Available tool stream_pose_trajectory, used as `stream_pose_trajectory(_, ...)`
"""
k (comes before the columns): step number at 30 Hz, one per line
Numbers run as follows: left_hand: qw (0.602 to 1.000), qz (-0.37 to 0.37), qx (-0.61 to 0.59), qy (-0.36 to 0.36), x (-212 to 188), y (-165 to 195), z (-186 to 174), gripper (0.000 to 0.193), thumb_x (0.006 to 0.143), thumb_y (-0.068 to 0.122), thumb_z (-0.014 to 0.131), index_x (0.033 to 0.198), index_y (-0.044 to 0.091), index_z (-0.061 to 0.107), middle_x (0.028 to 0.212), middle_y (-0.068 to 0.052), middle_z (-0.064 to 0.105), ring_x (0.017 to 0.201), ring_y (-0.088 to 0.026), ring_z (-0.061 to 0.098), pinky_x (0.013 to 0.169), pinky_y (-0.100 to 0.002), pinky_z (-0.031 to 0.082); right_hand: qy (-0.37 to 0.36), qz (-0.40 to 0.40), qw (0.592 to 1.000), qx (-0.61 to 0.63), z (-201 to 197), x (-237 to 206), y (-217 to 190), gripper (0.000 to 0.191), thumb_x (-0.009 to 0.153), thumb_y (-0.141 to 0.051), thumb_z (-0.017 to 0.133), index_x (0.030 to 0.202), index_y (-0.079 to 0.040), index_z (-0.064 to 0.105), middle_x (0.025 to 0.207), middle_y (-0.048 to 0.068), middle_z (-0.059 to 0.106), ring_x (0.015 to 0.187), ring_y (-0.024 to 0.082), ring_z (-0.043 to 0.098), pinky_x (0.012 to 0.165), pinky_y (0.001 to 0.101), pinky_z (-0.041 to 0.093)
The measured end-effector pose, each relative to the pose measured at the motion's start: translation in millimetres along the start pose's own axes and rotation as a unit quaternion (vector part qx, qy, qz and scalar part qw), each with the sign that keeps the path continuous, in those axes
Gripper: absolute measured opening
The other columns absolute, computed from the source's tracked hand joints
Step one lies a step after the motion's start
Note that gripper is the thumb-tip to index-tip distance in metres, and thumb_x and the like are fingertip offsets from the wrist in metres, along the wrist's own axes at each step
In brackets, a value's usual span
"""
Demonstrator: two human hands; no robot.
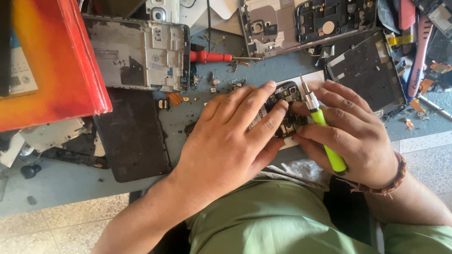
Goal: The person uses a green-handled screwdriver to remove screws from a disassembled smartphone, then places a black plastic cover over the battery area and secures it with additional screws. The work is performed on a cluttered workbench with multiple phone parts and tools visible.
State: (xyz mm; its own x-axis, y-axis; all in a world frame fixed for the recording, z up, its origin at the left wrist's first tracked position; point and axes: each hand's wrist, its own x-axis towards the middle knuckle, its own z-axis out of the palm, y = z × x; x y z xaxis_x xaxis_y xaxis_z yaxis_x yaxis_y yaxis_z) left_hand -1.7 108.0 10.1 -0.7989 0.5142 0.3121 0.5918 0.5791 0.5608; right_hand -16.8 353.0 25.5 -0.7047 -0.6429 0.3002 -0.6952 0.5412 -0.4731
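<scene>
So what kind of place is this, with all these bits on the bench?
Most likely a phone repair bench. The left hand steadies an opened phone while the right hand holds a green screwdriver; a bare phone frame and red screwdriver lie nearby.

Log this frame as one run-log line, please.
left hand: pressing opened phone flat | right hand: holding green screwdriver, tip up off the phone | bench: red screwdriver, phone frame
</scene>
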Motion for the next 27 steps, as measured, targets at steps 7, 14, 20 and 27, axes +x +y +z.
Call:
stream_pose_trajectory(7, 1.0, 0.009, 0.008, -0.004, -1, 0, 1, 0.035, 0.098, 0.03, 0.076, 0.124, 0.006, 0.071, 0.151, -0.016, 0.051, 0.135, -0.032, 0.053, 0.108, -0.045, 0.046, -0.009, 0.019, 1.0, -0.015, -2, 2, -4, 0.034, 0.076, -0.008, 0.087, 0.102, -0.007, 0.066, 0.108, 0.012, 0.07, 0.121, 0.041, 0.064, 0.109, 0.0584, 0.051)
stream_pose_trajectory(14, 1.0, 0.013, 0.025, -0.008, -2, 1, 2, 0.036, 0.099, 0.032, 0.075, 0.127, 0.008, 0.071, 0.151, -0.016, 0.05, 0.134, -0.031, 0.053, 0.108, -0.045, 0.045, 0.003, -0.005, 1.0, -0.016, -4, -1, 5, 0.028, 0.077, 0.004, 0.077, 0.101, -0.006, 0.065, 0.113, 0.015, 0.073, 0.116, 0.041, 0.066, 0.106, 0.0571, 0.053)
stream_pose_trajectory(20, 0.999, 0.014, 0.033, -0.007, -1, 0, 2, 0.036, 0.099, 0.032, 0.075, 0.125, 0.008, 0.071, 0.148, -0.015, 0.052, 0.134, -0.031, 0.053, 0.106, -0.044, 0.045, 0.043, 0.027, 0.997, -0.05, -5, -7, 9, 0.025, 0.087, 0.01, 0.074, 0.102, -0.006, 0.062, 0.115, 0.011, 0.073, 0.122, 0.038, 0.067, 0.111, 0.053, 0.055)
stream_pose_trajectory(27, 1.0, 0.011, 0.026, -0.008, 0, 0, 0, 0.036, 0.098, 0.031, 0.076, 0.124, 0.008, 0.072, 0.147, -0.014, 0.054, 0.133, -0.03, 0.053, 0.107, -0.044, 0.045, 0.016, 0.001, 0.999, -0.052, 1, -2, 13, 0.031, 0.081, 0.01, 0.073, 0.104, -0.006, 0.06, 0.128, 0.017, 0.068, 0.137, 0.046, 0.049, 0.114, 0.0571, 0.044)
